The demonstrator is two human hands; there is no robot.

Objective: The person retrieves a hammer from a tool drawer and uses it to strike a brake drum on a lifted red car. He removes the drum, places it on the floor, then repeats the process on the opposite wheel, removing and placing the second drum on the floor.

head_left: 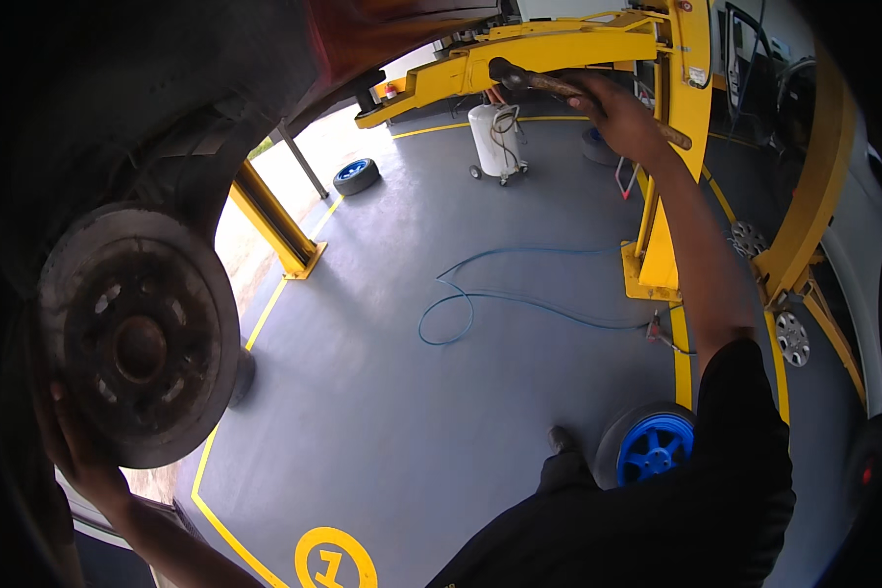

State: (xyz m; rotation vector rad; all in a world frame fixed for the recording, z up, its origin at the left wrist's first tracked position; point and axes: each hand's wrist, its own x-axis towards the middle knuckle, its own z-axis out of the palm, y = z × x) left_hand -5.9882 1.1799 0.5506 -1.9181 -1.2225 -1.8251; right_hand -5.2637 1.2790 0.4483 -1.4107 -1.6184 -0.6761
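Note:
A rusty round brake drum [139, 333] hangs under the raised car's wheel arch at the left. My left hand [73, 446] grips its lower left rim from behind. My right hand [619, 116] is raised high at the upper right and is shut on the wooden handle of a hammer [534, 80], whose dark head points left toward the yellow lift arm [519, 54].
A blue air hose [480, 294] loops across the grey floor. A wheel with a blue rim [652, 446] lies near my foot, another [355, 176] lies farther off. A white wheeled tank [495, 142] stands at the back. Yellow lift posts [671, 176] and hubcaps [792, 338] stand right.

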